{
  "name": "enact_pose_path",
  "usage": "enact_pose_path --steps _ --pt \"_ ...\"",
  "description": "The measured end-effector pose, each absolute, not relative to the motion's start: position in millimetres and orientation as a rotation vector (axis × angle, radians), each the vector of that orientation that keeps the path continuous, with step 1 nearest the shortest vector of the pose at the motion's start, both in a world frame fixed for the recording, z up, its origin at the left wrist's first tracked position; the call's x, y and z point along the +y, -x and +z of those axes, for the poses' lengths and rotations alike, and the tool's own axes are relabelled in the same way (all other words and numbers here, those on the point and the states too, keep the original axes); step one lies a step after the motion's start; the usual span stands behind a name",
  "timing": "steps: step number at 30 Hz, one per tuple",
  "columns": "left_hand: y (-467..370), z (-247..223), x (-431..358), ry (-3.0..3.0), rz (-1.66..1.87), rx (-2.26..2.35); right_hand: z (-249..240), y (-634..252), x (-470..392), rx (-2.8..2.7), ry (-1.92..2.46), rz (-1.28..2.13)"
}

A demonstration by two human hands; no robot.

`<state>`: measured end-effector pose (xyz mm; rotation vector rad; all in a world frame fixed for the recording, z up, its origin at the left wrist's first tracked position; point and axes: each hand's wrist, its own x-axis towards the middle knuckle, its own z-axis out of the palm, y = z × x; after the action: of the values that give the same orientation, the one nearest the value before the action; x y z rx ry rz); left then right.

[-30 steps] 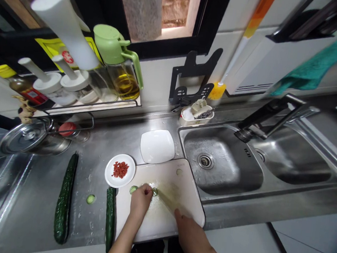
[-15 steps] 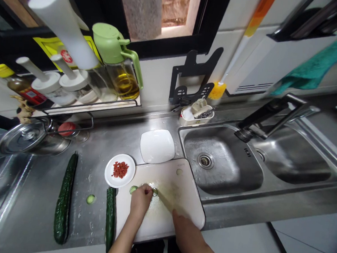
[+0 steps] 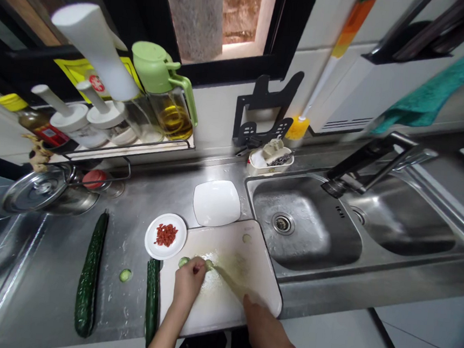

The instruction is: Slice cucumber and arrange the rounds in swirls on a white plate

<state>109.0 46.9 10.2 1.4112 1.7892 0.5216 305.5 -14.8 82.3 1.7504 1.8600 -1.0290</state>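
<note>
My left hand (image 3: pixel 189 283) is closed, its fingertips curled down over a piece of cucumber (image 3: pixel 184 262) on the pale cutting board (image 3: pixel 186 321). Its green end shows on the left of the fingers, and the middle is hidden beneath them. Just right of the fingertips lies a bit of cut cucumber (image 3: pixel 209 264). My right hand (image 3: pixel 262 320) is wrapped round the handle of a knife (image 3: pixel 228 283), whose blurred blade points up-left to that cut bit. A thin pale slice (image 3: pixel 246 238) lies near the board's upper right corner.
Left of the board lie a cut cucumber (image 3: pixel 152 297), a whole cucumber (image 3: pixel 90 278) and a cucumber end (image 3: pixel 125 275). A plate (image 3: pixel 150 243) of chopped red pieces (image 3: pixel 166 235) and a white dish (image 3: pixel 216 202) stand behind. A double sink (image 3: pixel 309 224) is at the right.
My left hand has shifted slightly left and down. My right hand and the knife have moved a little right and down, and the cut bit beside the fingers shows greener. The view has tilted slightly.
</note>
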Motion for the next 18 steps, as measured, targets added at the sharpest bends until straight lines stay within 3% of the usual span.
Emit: enact_pose_path --steps 11,18 --pt "-48 1 31 -1.158 0.673 2.074 83 -306 -11 1.835 -1.774 -0.998" --pt "-47 0 30 -1.175 0.595 2.176 88 -307 -11 1.826 -1.782 -0.991"
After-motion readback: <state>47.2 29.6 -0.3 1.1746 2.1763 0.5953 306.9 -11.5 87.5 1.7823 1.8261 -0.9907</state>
